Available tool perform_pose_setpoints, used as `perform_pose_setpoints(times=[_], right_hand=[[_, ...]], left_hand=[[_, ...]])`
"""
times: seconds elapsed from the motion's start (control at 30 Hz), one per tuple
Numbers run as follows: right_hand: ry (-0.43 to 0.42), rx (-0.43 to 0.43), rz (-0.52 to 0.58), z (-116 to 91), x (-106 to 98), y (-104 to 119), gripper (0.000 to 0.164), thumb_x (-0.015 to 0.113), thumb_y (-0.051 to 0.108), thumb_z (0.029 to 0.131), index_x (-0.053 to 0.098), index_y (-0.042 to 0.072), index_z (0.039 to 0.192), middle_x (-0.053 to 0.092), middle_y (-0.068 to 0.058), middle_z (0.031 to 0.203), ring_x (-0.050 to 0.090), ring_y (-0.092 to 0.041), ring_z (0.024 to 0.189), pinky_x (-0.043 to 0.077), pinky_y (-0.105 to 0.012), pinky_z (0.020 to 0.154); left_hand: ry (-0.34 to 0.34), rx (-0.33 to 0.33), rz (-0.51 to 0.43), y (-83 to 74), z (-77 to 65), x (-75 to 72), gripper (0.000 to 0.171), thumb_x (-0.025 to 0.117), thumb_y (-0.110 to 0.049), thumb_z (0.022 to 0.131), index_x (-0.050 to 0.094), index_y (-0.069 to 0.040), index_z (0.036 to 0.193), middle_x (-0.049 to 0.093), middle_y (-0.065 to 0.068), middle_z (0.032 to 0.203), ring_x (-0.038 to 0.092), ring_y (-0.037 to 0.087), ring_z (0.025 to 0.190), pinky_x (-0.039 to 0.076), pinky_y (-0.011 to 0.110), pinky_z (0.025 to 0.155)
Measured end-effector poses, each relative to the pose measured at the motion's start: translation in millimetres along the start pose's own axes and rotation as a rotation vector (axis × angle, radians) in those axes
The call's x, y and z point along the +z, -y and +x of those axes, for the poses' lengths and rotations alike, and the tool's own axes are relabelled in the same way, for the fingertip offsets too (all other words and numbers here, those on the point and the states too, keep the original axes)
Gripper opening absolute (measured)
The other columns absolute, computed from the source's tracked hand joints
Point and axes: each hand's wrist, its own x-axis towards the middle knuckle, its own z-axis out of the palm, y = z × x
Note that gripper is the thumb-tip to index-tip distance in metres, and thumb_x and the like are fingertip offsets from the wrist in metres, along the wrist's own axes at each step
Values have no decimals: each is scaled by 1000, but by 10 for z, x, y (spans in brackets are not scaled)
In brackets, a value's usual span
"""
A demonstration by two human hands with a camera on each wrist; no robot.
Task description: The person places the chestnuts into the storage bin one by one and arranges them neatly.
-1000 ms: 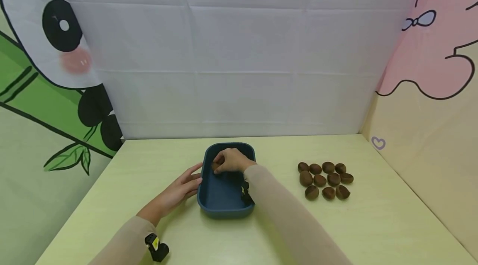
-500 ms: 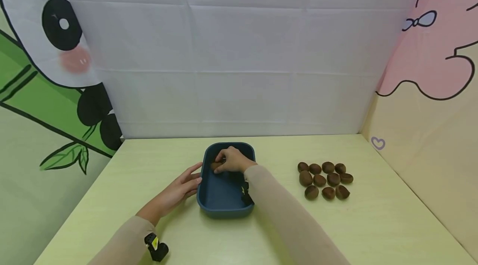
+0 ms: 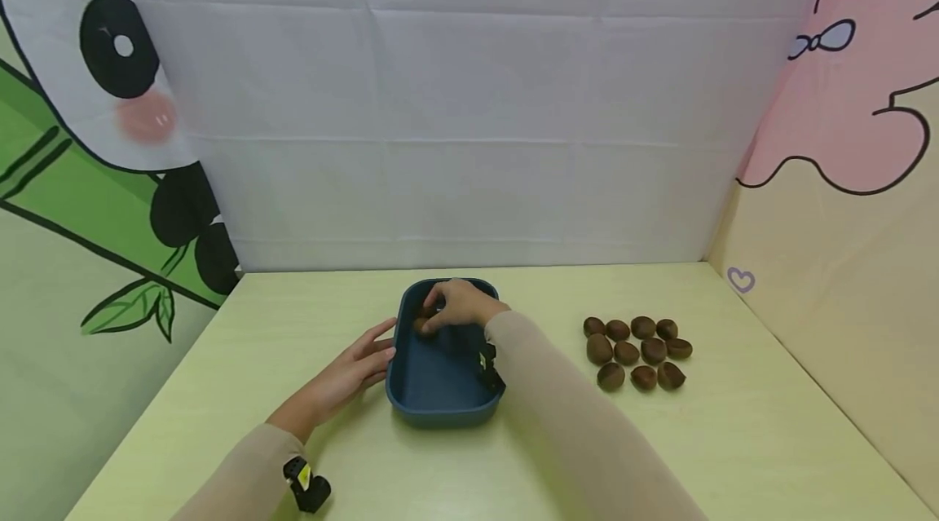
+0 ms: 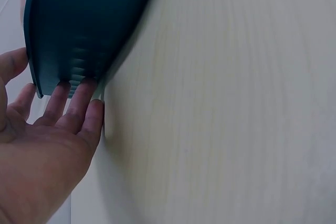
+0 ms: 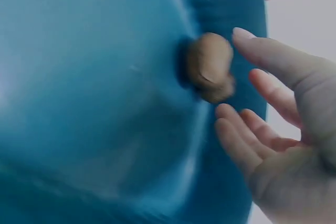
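Note:
A dark blue rectangular tray stands on the table. Two brown chestnuts lie together against its wall, at the far left inside; the hand partly covers them in the head view. Just beside them is my right hand, its fingers spread and apart from the nuts, holding nothing. My left hand touches the tray's left side from outside. In the left wrist view its extended fingers lie against the outer wall, with the thumb near the rim.
Several more chestnuts sit in loose rows on the table, right of the tray. A white cloth backdrop rises behind the table, with printed cartoon panels on both sides.
My right hand has let go of a chestnut at the tray's far left and lifted slightly away to the upper right. The left hand stays in place on the tray.

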Motion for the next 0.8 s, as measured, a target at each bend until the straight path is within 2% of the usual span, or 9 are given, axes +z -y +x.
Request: perform_pose_setpoints(times=[0.23, 0.47, 0.6, 0.8], right_hand=[[84, -59, -29, -179, -346, 27, 44, 80, 29, 89, 66, 11, 126, 63, -2, 124, 56, -20, 120, 46, -36, 101], [165, -129, -13, -470, -568, -87, 41, 76, 25, 92, 65, 10, 127, 64, -3, 125, 62, -15, 110, 52, -29, 91], [153, -144, -12, -712, -657, -182, 33, 75, 25, 93, 66, 16, 123, 64, 5, 119, 63, -10, 105, 52, -27, 89], [121, -171, -30, -1057, -749, -421, 29, 70, 28, 96, 67, 16, 122, 64, 4, 121, 63, -17, 110, 51, -35, 94]], left_hand=[[-19, -13, 21, -18, -5, -7, 66, 51, -31, 107, 15, -22, 162, 24, 23, 160, 38, 35, 141, 33, 46, 115], [-34, -23, 16, -19, -16, 13, 66, 53, -32, 106, 18, -24, 162, 24, 22, 161, 37, 36, 142, 33, 47, 115], [-33, -19, 18, -12, -16, 10, 67, 54, -32, 106, 18, -23, 162, 24, 22, 161, 37, 36, 142, 33, 47, 115], [-33, -20, 13, -7, -10, 8, 66, 53, -31, 106, 18, -24, 161, 24, 22, 161, 37, 36, 142, 32, 47, 115]])
